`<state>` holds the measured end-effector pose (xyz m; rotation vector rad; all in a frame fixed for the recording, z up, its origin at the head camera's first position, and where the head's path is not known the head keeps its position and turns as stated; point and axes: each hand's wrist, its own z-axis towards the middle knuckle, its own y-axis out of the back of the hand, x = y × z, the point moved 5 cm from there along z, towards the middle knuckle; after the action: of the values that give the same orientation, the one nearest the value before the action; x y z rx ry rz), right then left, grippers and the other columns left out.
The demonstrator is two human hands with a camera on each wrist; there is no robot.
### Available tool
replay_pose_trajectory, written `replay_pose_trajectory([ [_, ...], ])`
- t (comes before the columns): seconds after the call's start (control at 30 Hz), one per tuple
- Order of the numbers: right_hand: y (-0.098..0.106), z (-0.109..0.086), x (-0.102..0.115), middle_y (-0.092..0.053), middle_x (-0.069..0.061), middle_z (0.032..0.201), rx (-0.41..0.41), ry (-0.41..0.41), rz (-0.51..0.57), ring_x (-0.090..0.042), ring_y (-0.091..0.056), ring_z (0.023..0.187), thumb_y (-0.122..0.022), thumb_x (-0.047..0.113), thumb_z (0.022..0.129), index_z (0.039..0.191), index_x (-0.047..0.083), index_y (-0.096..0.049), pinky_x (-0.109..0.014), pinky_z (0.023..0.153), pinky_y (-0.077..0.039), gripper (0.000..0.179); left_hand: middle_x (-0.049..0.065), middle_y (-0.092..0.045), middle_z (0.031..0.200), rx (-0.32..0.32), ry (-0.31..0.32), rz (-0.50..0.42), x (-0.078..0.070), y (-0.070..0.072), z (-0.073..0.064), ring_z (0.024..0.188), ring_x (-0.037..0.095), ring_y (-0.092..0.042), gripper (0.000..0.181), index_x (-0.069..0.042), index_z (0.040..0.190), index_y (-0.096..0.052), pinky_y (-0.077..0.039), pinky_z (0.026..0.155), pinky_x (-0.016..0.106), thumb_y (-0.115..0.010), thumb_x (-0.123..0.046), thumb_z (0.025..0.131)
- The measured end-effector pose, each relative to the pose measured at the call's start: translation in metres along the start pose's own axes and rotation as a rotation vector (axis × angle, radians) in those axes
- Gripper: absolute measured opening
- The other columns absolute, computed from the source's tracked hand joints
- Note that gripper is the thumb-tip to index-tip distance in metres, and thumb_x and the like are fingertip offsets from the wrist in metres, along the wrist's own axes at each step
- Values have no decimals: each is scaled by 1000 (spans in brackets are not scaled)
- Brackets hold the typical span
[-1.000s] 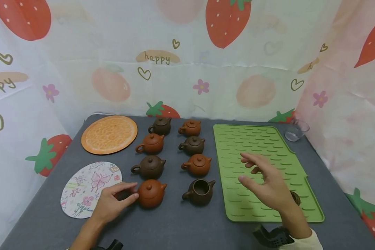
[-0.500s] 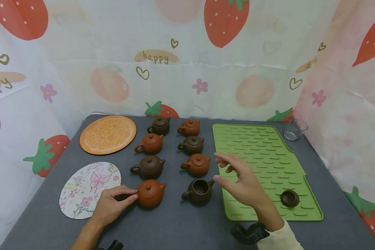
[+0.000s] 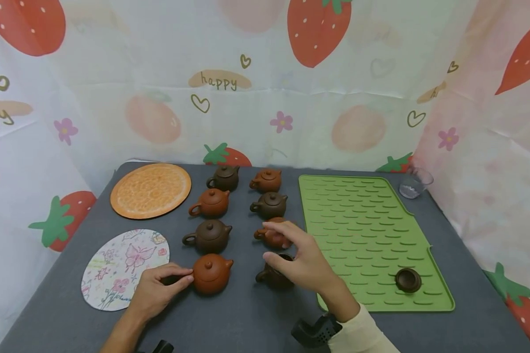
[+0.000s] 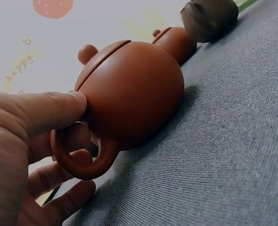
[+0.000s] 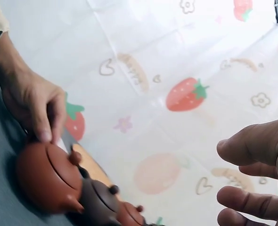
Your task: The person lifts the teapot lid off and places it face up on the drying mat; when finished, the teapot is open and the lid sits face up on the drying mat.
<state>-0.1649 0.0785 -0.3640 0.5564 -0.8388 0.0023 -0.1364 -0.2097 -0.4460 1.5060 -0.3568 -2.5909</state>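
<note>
My left hand (image 3: 158, 290) pinches the handle of the reddish-brown teapot (image 3: 212, 274) at the near left. In the left wrist view, thumb and fingers lie at that looped handle (image 4: 85, 169), and the teapot's lid is on. Over the lidless dark brown teapot (image 3: 271, 278) hovers my right hand (image 3: 306, 257), thumb and fingers spread apart with nothing between them. It partly covers that pot and the reddish-brown teapot (image 3: 265, 234) behind it. A dark round lid (image 3: 408, 280) lies on the green mat (image 3: 357, 215).
Several more teapots, such as a dark brown one (image 3: 210, 236), stand in two columns. To the left lie an orange round mat (image 3: 150, 191) and a white drawn-on round mat (image 3: 115, 264). A clear glass cup (image 3: 415, 183) stands at the far right.
My right hand has moved left, from above the green mat to above the lidless teapot, uncovering the dark lid. The left hand has closed in on the handle; its teapot stays in place.
</note>
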Motion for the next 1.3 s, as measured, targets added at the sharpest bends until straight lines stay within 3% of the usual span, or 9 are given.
replay_pose_trajectory([
  [0.17,-21,6,-2,-61,-13,106,5,16,15,-22,-56,92,-72,-5,83,127,-6,-56,-40,73,-45,47,14,-69,80,2,2,-11,0,-1,0,73,16,-64,18,8,89,-74,-50,67,22,-72,18,75],
  [0.27,-32,10,-5,-61,-8,107,18,-2,6,-19,-56,93,-73,1,85,129,0,-57,-38,74,-45,47,14,-69,80,-4,3,-9,3,0,-1,73,17,-64,18,7,89,-74,-50,67,22,-73,18,75],
  [0.4,-48,14,-9,-60,-1,107,54,-18,7,-15,-55,94,-72,11,89,133,9,-57,-33,75,-45,46,11,-69,81,-15,13,13,19,3,-4,75,16,-64,20,4,90,-75,-50,68,21,-74,17,75],
  [0.6,-72,18,-13,-59,0,104,110,-17,5,-13,-53,90,-70,16,91,132,10,-58,-34,75,-47,44,9,-70,83,-19,23,26,35,5,-6,76,16,-65,20,1,91,-76,-50,69,21,-75,14,75],
  [0.83,-91,19,-19,-60,-7,101,138,-33,1,-25,-56,90,-72,15,89,129,6,-59,-36,75,-48,43,12,-69,81,-22,-7,17,14,1,-4,75,16,-65,20,6,89,-75,-50,68,21,-73,18,74],
  [1.0,-102,20,-25,-60,-4,98,159,-79,-34,-21,-55,87,-72,17,89,127,9,-61,-28,69,-46,41,12,-69,80,-28,5,20,-1,-1,-2,74,17,-65,18,7,89,-74,-50,67,21,-73,18,75],
  [1.17,-110,21,-28,-58,1,93,178,-113,-75,-18,-52,80,-73,20,89,124,11,-64,-22,66,-40,38,12,-69,80,-28,2,14,0,-1,-2,73,17,-64,18,7,89,-74,-50,67,22,-72,18,75],
  [1.3,-114,22,-31,-57,3,92,200,-131,-117,-19,-51,79,-72,22,89,123,12,-66,-22,68,-39,36,11,-69,81,-26,2,17,13,1,-4,74,17,-64,19,5,89,-75,-50,67,21,-73,18,75],
])
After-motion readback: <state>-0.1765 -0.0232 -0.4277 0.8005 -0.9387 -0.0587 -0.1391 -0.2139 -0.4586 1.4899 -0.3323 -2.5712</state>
